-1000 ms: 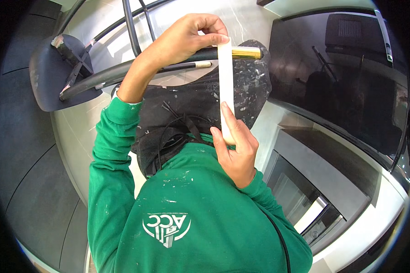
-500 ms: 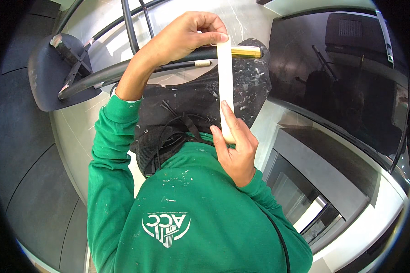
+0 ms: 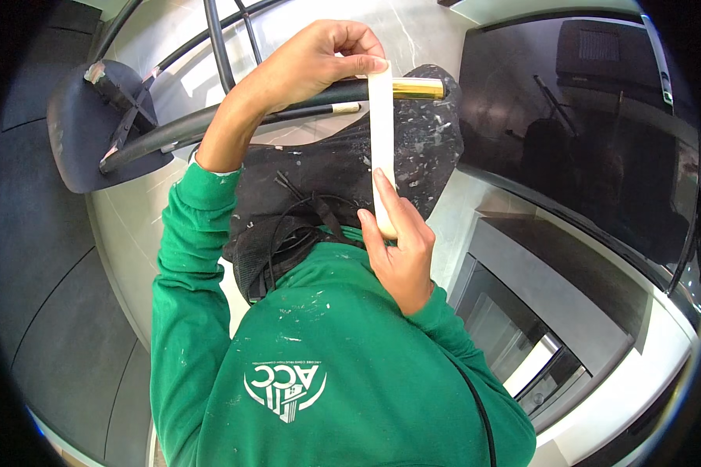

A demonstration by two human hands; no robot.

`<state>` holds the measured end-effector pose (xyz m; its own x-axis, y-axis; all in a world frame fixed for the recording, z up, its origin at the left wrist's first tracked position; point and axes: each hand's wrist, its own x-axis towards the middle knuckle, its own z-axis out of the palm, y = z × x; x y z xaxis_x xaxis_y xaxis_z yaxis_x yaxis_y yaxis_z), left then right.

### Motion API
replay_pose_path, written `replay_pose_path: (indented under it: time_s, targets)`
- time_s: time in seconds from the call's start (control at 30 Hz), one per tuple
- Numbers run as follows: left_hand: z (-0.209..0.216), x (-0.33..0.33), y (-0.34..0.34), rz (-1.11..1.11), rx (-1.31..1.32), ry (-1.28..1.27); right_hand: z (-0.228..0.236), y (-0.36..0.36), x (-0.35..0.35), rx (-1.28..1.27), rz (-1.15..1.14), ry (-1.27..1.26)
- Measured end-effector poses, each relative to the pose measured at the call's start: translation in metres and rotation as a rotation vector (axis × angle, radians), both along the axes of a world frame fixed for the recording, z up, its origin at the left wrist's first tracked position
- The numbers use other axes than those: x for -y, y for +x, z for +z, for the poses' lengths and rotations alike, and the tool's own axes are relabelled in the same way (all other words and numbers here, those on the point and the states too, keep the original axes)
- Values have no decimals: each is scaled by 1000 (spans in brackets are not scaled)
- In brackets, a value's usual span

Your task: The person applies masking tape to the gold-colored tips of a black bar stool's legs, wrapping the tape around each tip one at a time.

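Item: one white tape strip (image 3: pixel 382 132), stretched lengthwise; we pinch its upper end in our left hand (image 3: pixel 327 58), between thumb and finger, and grasp its lower end in our right hand (image 3: pixel 403 245). Crosses a black chair leg (image 3: pixel 339 95) beside its gold tip (image 3: pixel 419 89).

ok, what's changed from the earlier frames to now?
Very little: the right hand and lower end of the white strip shifted slightly up and left in view. Nothing grasped or released; the left hand still pinches the upper end, chair leg still behind.
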<state>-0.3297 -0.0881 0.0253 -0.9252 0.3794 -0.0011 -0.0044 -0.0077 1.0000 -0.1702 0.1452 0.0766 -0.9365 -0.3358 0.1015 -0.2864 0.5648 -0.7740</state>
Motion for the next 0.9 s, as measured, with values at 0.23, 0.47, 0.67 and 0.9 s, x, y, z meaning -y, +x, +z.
replay_pose_path:
  time_s: [0.23, 0.47, 0.67, 0.9]
  targets:
    - [1, -1, -2, -8, 6, -13, -21, -5, -3, -40, -12, -33]
    - [-2, -1, -3, -5, 3, -101, -26, -5, -4, -11, -29, -28]
    - [-3, -1, -3, -16, 50, -102, -27, -6, -5, -30, -20, -51]
    - [-2, -6, 1, 188, -118, -195, -36, -9, -7, -50, -16, -68]
